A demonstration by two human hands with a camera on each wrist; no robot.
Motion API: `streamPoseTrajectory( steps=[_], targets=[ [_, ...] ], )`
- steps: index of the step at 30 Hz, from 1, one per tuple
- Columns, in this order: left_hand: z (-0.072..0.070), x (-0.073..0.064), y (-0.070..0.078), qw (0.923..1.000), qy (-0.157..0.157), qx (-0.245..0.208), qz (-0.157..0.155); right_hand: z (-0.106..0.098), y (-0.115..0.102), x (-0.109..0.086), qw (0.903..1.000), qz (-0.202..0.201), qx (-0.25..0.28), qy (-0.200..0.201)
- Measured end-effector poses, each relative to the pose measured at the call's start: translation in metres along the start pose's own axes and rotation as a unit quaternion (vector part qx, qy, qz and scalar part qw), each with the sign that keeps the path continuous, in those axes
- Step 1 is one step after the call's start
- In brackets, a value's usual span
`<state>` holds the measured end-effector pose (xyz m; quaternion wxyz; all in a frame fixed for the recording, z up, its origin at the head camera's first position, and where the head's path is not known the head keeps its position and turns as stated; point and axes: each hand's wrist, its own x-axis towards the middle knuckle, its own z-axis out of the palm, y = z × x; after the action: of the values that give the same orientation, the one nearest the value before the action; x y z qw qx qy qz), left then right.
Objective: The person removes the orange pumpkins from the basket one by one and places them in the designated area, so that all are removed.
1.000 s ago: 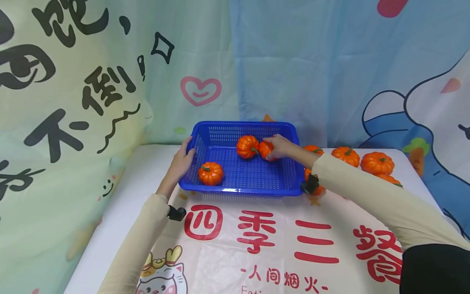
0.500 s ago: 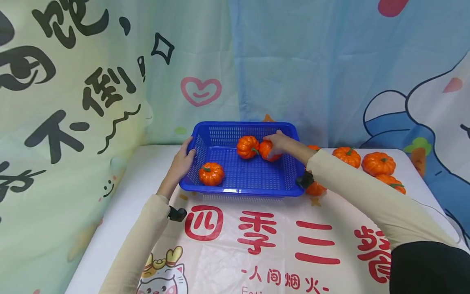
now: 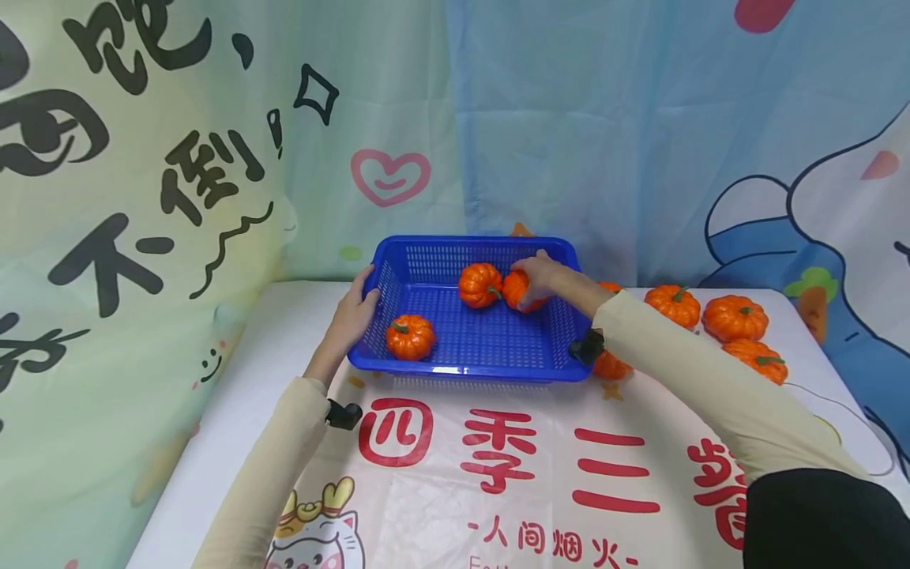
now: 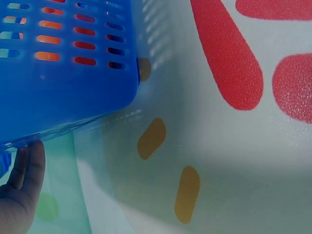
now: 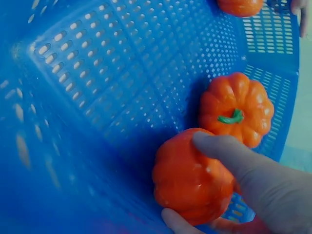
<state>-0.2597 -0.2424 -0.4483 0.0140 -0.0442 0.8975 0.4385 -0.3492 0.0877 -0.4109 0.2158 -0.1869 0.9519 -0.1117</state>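
A blue plastic basket (image 3: 465,370) with slotted walls stands on the table. My left hand (image 3: 358,310) holds its left rim, thumb on the inner side; in the left wrist view the fingers (image 4: 34,168) reach up to the rim. Inside the basket, at the back right, my right hand (image 3: 543,280) grips an orange toy pumpkin (image 5: 192,178) between thumb and fingers, its stem hidden. Beside it sits a second pumpkin (image 3: 479,285) with a green stem. A third pumpkin (image 3: 410,337) lies at the front left of the basket.
Several more pumpkins (image 3: 735,318) lie on the table right of the basket, some partly hidden by the right arm. A thin cable (image 3: 842,405) runs at the right edge. A printed curtain (image 3: 540,142) hangs close behind the basket.
My right forearm has swung slightly left and the right hand has turned a little on the pumpkin. More of the pumpkins at the right shows. The left hand and basket have stayed put.
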Motion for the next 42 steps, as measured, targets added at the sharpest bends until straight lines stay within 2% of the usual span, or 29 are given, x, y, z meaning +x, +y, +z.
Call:
streamPoseTrajectory(
  steps=[5,8,14,20,25,30,35,42],
  targets=[
    [-0.001,-0.001,-0.001,1.0000,0.002,0.008,-0.002,-0.007,0.006,-0.005,0.9988,-0.038,0.009,0.031],
    [-0.002,-0.001,0.000,1.0000,0.002,0.006,0.001,-0.011,0.009,-0.016,0.9956,-0.064,0.040,0.055],
    [-0.002,0.001,0.003,0.9999,-0.007,0.010,0.001,-0.009,0.006,-0.066,0.9869,-0.107,0.084,0.086],
    [-0.003,0.000,0.003,1.0000,0.001,0.006,0.000,-0.004,0.000,-0.123,0.9736,-0.145,0.126,0.124],
    [-0.001,0.000,-0.001,1.0000,-0.001,0.004,-0.001,-0.001,0.007,-0.168,0.9700,-0.119,0.163,0.135],
    [0.002,-0.001,-0.004,1.0000,-0.002,0.003,-0.004,0.002,0.031,-0.201,0.9639,-0.099,0.190,0.158],
    [0.003,0.000,-0.002,1.0000,-0.004,0.002,0.004,0.014,0.062,-0.228,0.9598,-0.067,0.192,0.193],
    [0.000,0.000,-0.001,1.0000,0.002,0.000,0.002,0.037,0.100,-0.250,0.9584,0.002,0.203,0.201]
  ],
)
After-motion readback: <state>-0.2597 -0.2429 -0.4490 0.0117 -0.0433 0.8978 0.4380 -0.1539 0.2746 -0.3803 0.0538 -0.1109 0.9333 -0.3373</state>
